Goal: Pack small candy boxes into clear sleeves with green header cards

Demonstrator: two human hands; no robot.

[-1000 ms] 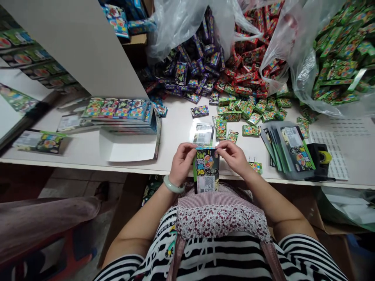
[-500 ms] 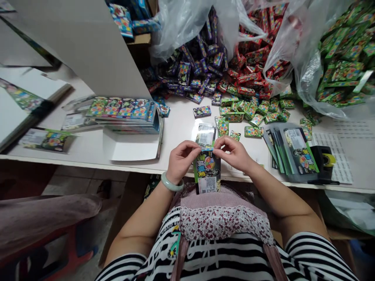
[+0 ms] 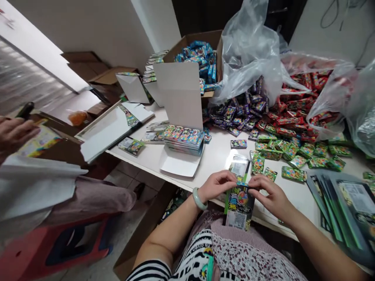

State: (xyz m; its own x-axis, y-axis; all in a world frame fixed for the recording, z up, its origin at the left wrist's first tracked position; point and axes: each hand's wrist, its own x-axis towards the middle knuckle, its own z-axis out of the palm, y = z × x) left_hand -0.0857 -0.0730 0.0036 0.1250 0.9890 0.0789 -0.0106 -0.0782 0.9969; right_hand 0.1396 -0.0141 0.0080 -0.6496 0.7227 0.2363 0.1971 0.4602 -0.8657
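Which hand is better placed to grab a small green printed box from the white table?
Probably the right hand: the small green printed boxes lie nearer it than the left hand, though both hold the flat black printed packet.

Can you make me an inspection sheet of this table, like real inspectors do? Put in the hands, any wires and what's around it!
Surface: white table, with small packets spread over part of it.
Things in hand: one black packet with colourful printing.
Clutter: loose heaps of purple packets, red packets and green packets; a clear plastic bag by the purple ones.
Hands: left hand and right hand both pinch the packet's top edge.
Cables: thin dark cord at the wall, upper right.
Surroundings: another person's hand, far left; red stool below.
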